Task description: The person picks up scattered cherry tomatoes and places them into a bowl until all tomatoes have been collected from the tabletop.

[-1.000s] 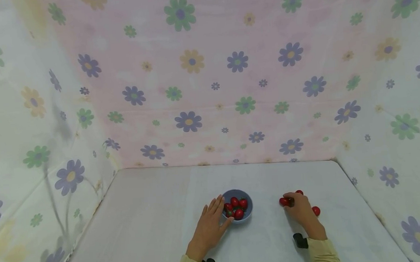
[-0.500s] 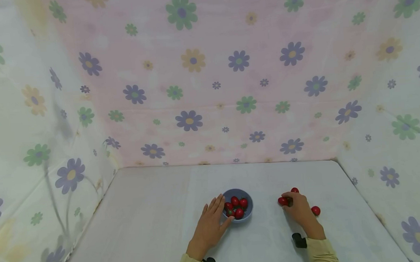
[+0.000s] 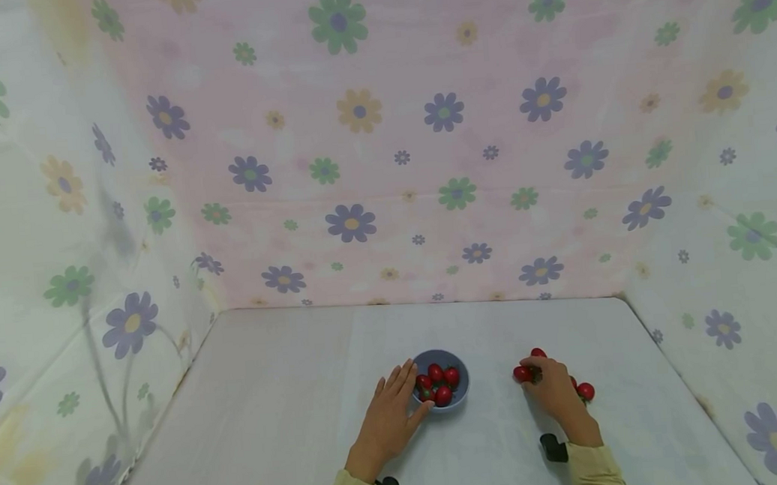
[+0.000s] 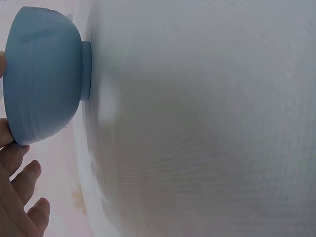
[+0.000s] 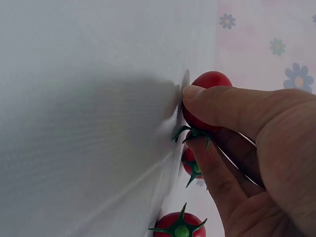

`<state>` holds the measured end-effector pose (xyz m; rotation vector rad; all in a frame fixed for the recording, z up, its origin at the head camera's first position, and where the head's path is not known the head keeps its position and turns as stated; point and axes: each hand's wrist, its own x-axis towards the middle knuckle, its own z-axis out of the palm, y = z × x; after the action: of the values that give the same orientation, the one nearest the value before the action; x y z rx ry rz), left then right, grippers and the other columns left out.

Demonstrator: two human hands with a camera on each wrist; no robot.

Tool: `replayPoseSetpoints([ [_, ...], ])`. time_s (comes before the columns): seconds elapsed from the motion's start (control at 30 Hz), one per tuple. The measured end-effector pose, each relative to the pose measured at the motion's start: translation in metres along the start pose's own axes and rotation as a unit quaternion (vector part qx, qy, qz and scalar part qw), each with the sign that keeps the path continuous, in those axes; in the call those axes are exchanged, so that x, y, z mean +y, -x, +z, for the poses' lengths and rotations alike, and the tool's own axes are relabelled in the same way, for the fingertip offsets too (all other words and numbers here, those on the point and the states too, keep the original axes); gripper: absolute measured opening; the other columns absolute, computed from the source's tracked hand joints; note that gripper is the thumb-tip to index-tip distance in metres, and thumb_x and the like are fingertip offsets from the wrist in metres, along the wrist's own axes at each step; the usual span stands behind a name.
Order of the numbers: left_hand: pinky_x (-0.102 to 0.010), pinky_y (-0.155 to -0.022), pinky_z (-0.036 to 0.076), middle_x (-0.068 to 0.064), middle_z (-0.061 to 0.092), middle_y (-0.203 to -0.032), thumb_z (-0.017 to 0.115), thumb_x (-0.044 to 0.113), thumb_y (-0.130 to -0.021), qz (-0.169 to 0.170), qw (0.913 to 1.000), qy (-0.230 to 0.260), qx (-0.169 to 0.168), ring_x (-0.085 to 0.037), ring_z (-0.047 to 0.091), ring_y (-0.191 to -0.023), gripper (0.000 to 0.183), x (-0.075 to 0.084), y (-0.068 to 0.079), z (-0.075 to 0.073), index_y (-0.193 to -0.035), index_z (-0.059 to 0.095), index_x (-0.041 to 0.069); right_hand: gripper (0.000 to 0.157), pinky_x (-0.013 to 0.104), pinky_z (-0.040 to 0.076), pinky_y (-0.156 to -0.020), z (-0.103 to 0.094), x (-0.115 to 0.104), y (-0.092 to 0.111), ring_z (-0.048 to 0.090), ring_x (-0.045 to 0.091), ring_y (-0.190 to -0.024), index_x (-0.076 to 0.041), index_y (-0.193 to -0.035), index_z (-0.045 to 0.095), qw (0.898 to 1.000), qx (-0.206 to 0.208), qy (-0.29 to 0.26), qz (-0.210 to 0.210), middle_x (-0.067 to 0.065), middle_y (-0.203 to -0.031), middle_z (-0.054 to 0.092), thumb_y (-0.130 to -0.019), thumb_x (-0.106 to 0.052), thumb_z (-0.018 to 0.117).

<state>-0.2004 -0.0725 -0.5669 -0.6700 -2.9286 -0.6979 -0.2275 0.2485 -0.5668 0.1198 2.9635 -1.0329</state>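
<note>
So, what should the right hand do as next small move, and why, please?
Probably lift the tomato toward the bowl: the right hand pinches it, the left hand touches the bowl, and similar tomatoes lie inside.

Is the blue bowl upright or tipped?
Upright: the bowl stands on its foot on the table in the left wrist view; red tomatoes lie inside.
</note>
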Motion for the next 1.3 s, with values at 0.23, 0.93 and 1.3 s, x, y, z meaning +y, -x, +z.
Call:
replayPoseSetpoints([
  [0.23,-0.058,-0.120,0.029,-0.010,0.033,-0.165,0.051,0.052,-0.103,-0.004,1.0000,0.003,-0.002,-0.034,0.032,-0.152,0.074,0.001,0.000,-0.001,-0.158,0.036,0.005,0.043,0.057,0.051,-0.100,0.003,0.001,0.002,0.061,0.038,-0.112,0.005,-0.127,0.065,1.000,0.002,-0.010,0.010,0.024,-0.123,0.066,-0.085,0.005,0.077],
  [0.93,-0.058,-0.120,0.029,-0.011,0.034,-0.164,0.053,0.050,-0.103,-0.006,0.9999,0.011,-0.001,-0.036,0.033,-0.151,0.073,0.004,0.002,-0.004,-0.157,0.037,0.003,0.042,0.053,0.055,-0.097,0.011,-0.003,0.011,0.064,0.034,-0.111,0.002,-0.125,0.067,0.999,0.031,-0.033,-0.023,0.018,-0.119,0.070,-0.085,0.003,0.079],
  [1.3,-0.058,-0.120,0.029,-0.011,0.034,-0.165,0.053,0.049,-0.104,-0.007,0.9999,0.014,-0.003,-0.035,0.032,-0.151,0.072,0.005,0.002,-0.005,-0.157,0.037,0.003,0.040,0.050,0.056,-0.095,0.018,-0.014,0.019,0.066,0.032,-0.109,0.003,-0.122,0.069,0.997,0.042,-0.051,-0.042,0.015,-0.115,0.072,-0.084,0.005,0.079],
])
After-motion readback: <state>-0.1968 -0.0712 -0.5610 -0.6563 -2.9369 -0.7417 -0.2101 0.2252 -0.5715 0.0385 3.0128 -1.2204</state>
